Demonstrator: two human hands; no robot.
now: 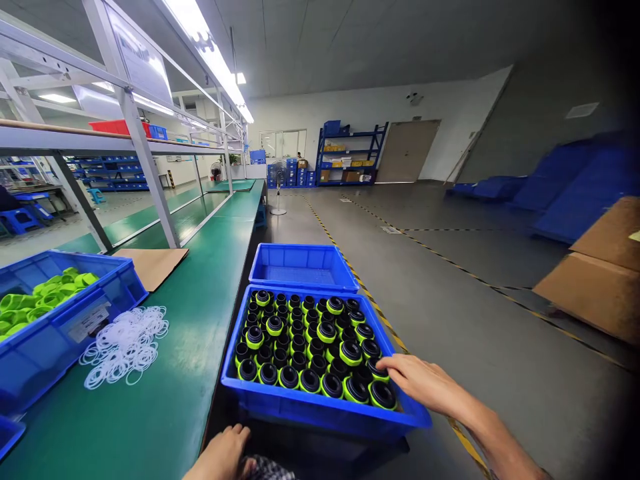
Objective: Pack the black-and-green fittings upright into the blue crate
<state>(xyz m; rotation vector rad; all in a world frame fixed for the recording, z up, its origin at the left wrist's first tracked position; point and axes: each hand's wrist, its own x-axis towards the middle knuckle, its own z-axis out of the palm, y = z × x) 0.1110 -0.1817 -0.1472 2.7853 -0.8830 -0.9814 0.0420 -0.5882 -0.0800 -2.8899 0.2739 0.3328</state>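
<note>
A blue plastic bin stands beside the bench, filled with rows of short black tubular fittings ringed in lime green. Several fittings, such as one near the middle, sit higher than the rest. Over the bin's right wall reaches my right hand, its fingers closed around a black-and-green fitting near the front right corner. Low in the view, by the bench edge, is my left hand. Its fingers are loosely bent, apart from the thumb, and no object shows in it.
Behind the full bin is another blue bin. On the green bench lie white rings, cardboard and a blue bin of lime-green rings. Metal shelf posts rise from the bench. Cardboard boxes stand at right.
</note>
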